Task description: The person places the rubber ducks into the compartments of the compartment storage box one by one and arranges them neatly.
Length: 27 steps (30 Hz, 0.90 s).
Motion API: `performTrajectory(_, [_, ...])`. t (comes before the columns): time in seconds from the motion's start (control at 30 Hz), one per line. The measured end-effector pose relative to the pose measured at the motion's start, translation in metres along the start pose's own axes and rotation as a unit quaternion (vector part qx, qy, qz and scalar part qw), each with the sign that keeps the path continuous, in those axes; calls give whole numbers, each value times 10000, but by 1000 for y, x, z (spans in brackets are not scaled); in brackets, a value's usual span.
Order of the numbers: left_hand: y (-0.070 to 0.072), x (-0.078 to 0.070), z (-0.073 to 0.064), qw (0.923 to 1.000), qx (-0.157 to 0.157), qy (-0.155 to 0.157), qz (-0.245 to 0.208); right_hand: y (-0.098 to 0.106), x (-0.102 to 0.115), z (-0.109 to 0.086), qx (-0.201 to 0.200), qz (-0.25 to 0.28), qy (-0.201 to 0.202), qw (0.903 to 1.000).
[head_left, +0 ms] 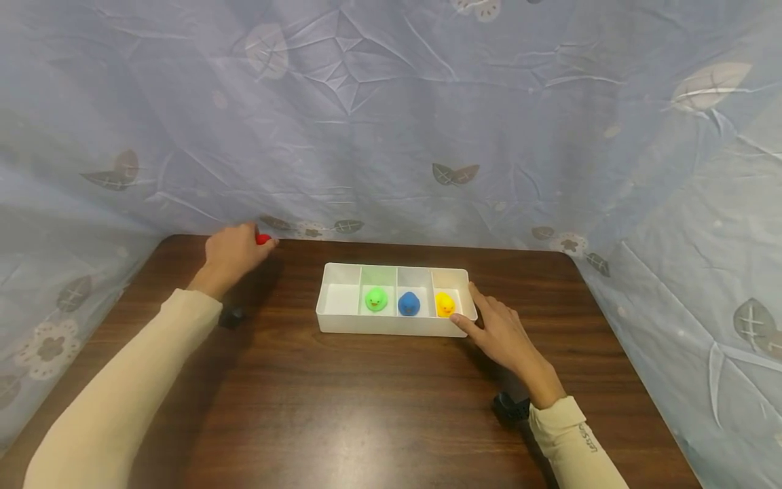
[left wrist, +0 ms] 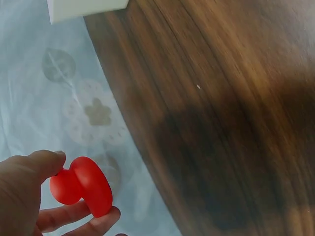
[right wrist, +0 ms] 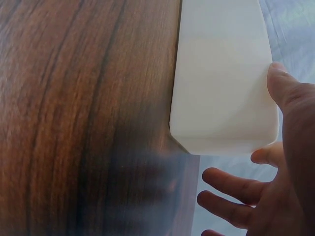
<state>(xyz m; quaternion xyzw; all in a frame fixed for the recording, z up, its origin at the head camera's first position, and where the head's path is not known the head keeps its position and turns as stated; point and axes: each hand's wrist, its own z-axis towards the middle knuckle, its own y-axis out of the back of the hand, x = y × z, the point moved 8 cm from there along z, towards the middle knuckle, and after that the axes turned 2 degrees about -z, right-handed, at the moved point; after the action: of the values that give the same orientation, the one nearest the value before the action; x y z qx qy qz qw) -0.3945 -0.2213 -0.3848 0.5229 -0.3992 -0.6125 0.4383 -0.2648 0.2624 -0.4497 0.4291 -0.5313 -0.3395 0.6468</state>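
My left hand (head_left: 235, 252) pinches a red rubber duck (left wrist: 88, 186) between thumb and fingers, near the table's far left edge. The duck's rounded head and body show in the left wrist view; its face is hidden. At the right end of a white divided tray (head_left: 391, 326), my right hand (head_left: 504, 334) holds the near corner, thumb at the front rim and index finger along the end wall. Its other fingers are spread off the tray. Inside sit a green duck (head_left: 376, 299), a blue duck (head_left: 408, 303) and a yellow duck (head_left: 445, 305), each in its own compartment; the leftmost compartment is bare.
The tray stands on a dark brown wooden table (head_left: 342, 401). A patterned cloth (head_left: 391, 149) hangs behind the table and along both sides. Dark devices show at the left wrist (head_left: 231, 316) and the right wrist (head_left: 512, 406).
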Motion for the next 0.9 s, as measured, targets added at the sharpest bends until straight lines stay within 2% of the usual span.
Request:
performTrajectory(0.2, [5, -27, -4, 9994, -23, -339, -93, 0, 0, 0, 20, 19, -1, 10000])
performTrajectory(0.5, [9, -63, -14, 9967, 147, -804, -8, -1, 0, 1, -16, -31, 17, 10000])
performTrajectory(0.7, [7, -86, -20, 9899, 166, -1403, 59, -2, -1, 1, 41, -17, -49, 10000])
performTrajectory(0.9, [2, -100, -27, 9838, 393, -1750, 67, -2, -1, 1, 51, -4, -47, 10000])
